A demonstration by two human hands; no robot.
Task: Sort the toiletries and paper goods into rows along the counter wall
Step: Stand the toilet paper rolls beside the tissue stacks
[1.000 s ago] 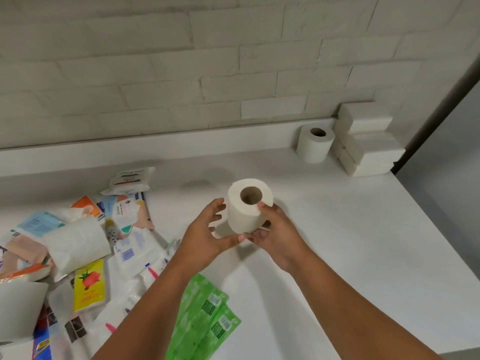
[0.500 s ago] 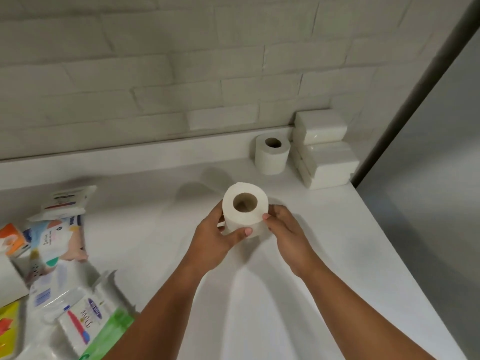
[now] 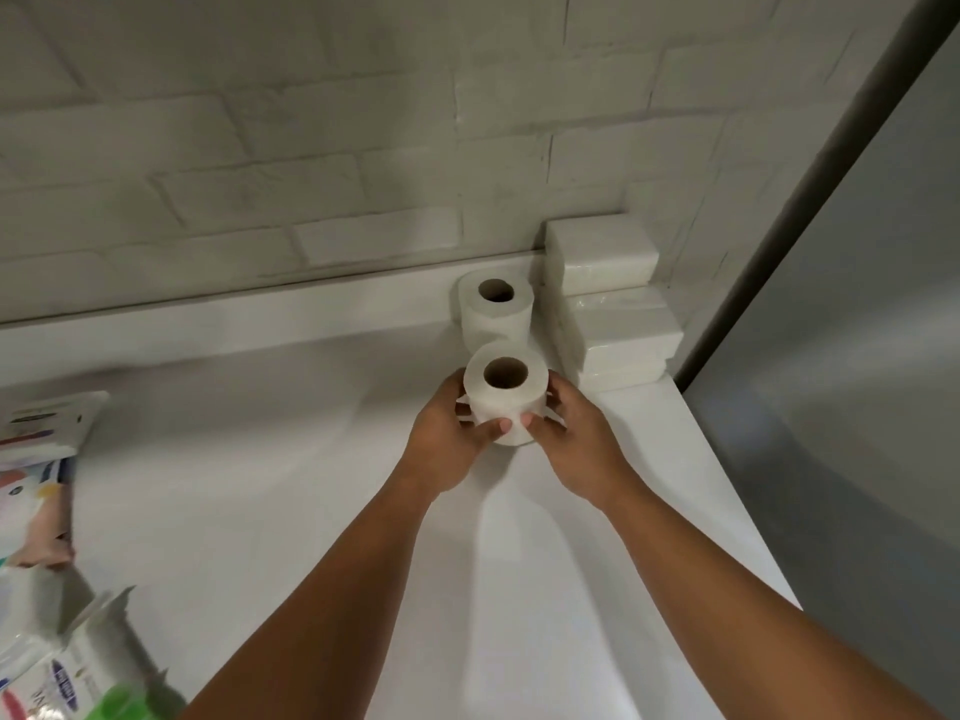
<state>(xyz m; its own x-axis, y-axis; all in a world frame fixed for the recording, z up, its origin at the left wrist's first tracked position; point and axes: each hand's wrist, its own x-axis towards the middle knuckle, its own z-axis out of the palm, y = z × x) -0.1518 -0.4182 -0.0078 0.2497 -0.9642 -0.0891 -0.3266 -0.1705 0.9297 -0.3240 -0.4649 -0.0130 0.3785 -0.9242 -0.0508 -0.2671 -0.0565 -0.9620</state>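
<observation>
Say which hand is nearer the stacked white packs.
Right. The right hand grips the held roll just beside the packs; the left hand holds its far side.

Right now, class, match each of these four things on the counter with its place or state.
1 held toilet roll
2 far toilet roll
3 white packs
4 colourful packets

a stacked in the right corner
b at the far left
c standing against the back ledge
d gripped between the left hand and right hand

Pairs: 1-d, 2-c, 3-a, 4-b
</observation>
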